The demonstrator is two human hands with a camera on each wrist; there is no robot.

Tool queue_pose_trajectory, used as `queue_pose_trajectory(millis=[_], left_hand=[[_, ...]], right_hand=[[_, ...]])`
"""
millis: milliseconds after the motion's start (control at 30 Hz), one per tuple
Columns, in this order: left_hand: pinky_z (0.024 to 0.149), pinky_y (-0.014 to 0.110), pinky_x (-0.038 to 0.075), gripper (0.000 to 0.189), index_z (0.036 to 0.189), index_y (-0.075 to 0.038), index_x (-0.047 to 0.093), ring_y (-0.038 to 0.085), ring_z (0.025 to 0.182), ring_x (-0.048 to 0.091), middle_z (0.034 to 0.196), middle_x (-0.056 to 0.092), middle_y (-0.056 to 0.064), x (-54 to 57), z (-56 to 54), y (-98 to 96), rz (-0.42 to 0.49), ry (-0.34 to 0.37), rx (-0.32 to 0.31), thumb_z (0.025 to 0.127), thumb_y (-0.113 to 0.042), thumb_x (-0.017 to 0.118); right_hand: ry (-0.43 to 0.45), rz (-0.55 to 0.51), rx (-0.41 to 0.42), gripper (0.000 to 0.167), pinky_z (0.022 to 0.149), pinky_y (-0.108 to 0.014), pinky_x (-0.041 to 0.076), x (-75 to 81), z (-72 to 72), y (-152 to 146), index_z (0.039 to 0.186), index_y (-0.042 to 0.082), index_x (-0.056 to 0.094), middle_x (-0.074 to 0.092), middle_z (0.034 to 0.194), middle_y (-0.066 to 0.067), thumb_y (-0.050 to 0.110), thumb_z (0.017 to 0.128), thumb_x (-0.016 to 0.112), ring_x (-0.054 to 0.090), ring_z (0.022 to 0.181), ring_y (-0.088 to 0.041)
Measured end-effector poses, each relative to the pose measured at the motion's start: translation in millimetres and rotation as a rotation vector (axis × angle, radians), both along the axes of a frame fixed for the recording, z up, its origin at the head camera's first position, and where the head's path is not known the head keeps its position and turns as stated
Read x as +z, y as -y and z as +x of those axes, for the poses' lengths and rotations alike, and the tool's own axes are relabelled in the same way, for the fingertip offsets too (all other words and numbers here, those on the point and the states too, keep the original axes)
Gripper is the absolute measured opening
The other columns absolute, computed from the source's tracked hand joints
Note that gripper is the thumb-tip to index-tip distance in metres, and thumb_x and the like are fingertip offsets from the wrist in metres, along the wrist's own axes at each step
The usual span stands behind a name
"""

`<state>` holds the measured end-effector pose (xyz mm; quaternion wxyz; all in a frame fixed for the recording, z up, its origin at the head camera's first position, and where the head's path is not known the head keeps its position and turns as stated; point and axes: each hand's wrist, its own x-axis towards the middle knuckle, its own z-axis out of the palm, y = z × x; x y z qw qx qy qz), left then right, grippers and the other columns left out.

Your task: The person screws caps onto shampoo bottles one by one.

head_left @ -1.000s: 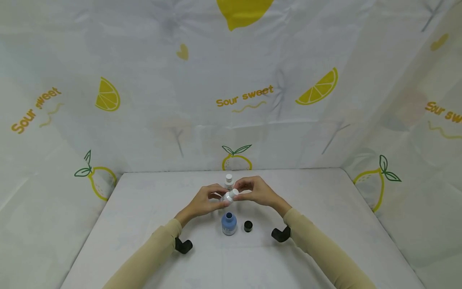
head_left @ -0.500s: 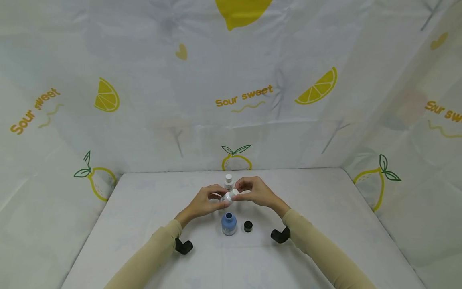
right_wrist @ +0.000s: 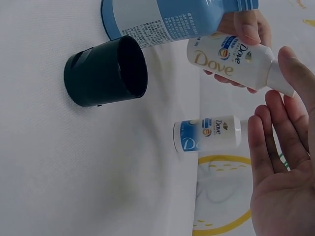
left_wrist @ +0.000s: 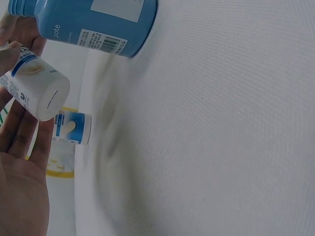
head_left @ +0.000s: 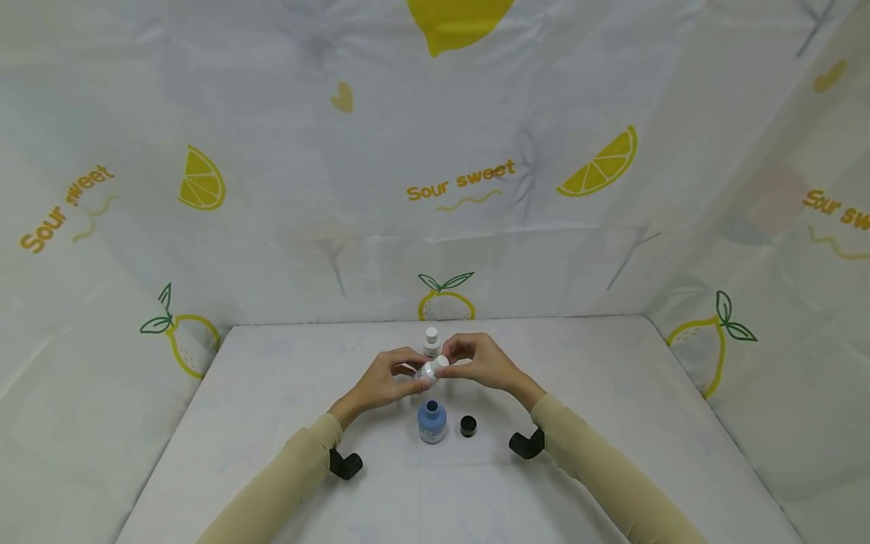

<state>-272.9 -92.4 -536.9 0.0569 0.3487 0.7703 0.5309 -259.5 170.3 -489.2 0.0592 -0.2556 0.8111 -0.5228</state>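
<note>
My left hand (head_left: pixel 382 379) grips a small white Dove bottle (right_wrist: pixel 229 59) by its body, tilted with its cap end toward the right and held above the table. The thumb and fingers of my right hand (head_left: pixel 485 363) pinch the white cap (right_wrist: pixel 280 78) of that bottle. Just in front of the hands, an uncapped blue bottle (head_left: pixel 431 425) stands upright with its neck showing. Right of it sits a black cap (head_left: pixel 468 426) on the table. Behind the hands stands a second white Dove bottle (right_wrist: pixel 211 133) with a blue lower label and its white cap on.
All of this is on a white-covered table (head_left: pixel 285 378). A white curtain (head_left: pixel 306 257) with lemon prints rises behind the table's back edge and along both sides. Black wrist mounts (head_left: pixel 345 464) hang under both sleeves.
Both hands stay in nearly the same place on the white bottle and its cap. The right wrist has shifted very slightly left. The blue bottle, black cap and second white bottle stand where they were.
</note>
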Motion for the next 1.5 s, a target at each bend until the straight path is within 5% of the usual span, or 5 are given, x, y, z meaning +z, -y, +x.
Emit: queue_pose_trajectory(millis=[533,667,867,1267,1500], left_hand=[[0.096,0.029,0.064,0.033,0.128,-0.007,0.077,0.006,0.109,0.071,0.122,0.076,0.012,-2.0,3.1,0.1,0.007,0.003,-0.037,0.096,-0.01,0.083],[0.096,0.029,0.064,0.033,0.128,-0.006,0.077,0.006,0.109,0.071,0.122,0.076,0.014,-2.2,2.7,0.7,0.015,-0.004,-0.047,0.096,-0.008,0.083],[0.094,0.03,0.065,0.032,0.127,-0.005,0.077,0.005,0.108,0.071,0.123,0.076,0.015,-2.8,1.6,1.7,0.023,-0.019,-0.063,0.096,-0.007,0.082],[0.095,0.029,0.065,0.033,0.129,-0.002,0.076,0.002,0.107,0.069,0.121,0.076,0.017,1.9,-0.3,1.0,0.027,-0.017,-0.095,0.096,-0.005,0.081],[0.096,0.03,0.065,0.033,0.13,-0.002,0.076,0.005,0.108,0.07,0.122,0.075,0.017,1.2,1.3,0.7,0.032,-0.021,-0.105,0.097,-0.006,0.08]], right_hand=[[0.034,-0.035,0.085,0.024,0.103,-0.045,0.063,-3.6,-0.4,-6.3,0.11,0.003,0.073,0.075,0.112,-0.013,0.007,0.091,0.087,0.073,0.1,-0.009],[0.02,-0.069,0.149,0.032,0.108,-0.05,0.061,-4.4,-2.6,-8.5,0.123,0.001,0.074,0.076,0.125,-0.019,0.005,0.093,0.084,0.074,0.111,-0.009],[0.02,-0.116,0.243,0.04,0.115,-0.037,0.058,-3.7,-7.1,-11.1,0.132,-0.001,0.073,0.073,0.139,-0.023,-0.003,0.093,0.081,0.071,0.129,-0.009],[0.053,-0.107,0.268,0.034,0.114,-0.045,0.058,3.5,-7.8,-10.5,0.126,0.0,0.078,0.078,0.131,-0.021,-0.005,0.092,0.081,0.073,0.126,-0.01],[0.035,-0.077,0.238,0.033,0.106,-0.036,0.063,6.1,-5.5,-9.5,0.123,0.0,0.08,0.08,0.127,-0.021,0.0,0.091,0.085,0.076,0.117,-0.01]])
